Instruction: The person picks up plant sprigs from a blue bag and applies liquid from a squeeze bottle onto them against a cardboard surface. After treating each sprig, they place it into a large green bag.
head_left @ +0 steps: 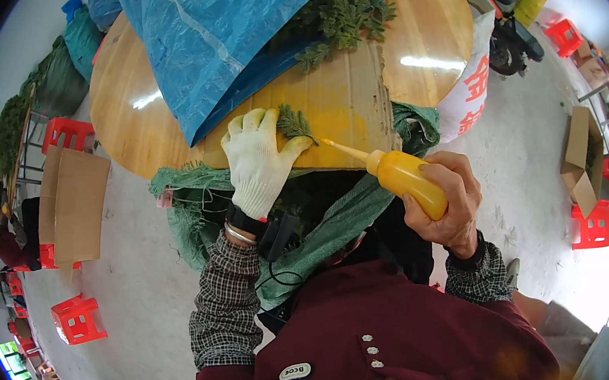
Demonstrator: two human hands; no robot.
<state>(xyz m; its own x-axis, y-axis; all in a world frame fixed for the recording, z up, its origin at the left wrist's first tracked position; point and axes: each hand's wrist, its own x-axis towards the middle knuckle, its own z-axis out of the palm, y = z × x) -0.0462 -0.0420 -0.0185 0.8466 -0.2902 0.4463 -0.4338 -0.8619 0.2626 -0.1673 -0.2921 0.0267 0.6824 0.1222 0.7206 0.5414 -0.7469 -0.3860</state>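
Observation:
My left hand (256,158), in a white knit glove, rests on a yellow-stained cardboard sheet (354,102). Its thumb and forefinger hold a small green artificial leaf sprig (292,123) against the cardboard, the thumb near the stem end. My bare right hand (450,200) grips a yellow squeeze bottle (410,179), tilted with its long thin nozzle pointing left. The nozzle tip is at the sprig's stem end; whether it touches cannot be told. Farther back, a pile of similar green sprigs (352,12) spills from a blue plastic sheet (205,43) onto the cardboard.
A round wooden table (127,112) carries the cardboard. Below its near edge hangs an open green woven sack (353,218). A white sack (470,92) stands at right. Red stools (79,319), cardboard boxes (81,204) and a parked scooter (509,39) surround it; a person (10,242) sits far left.

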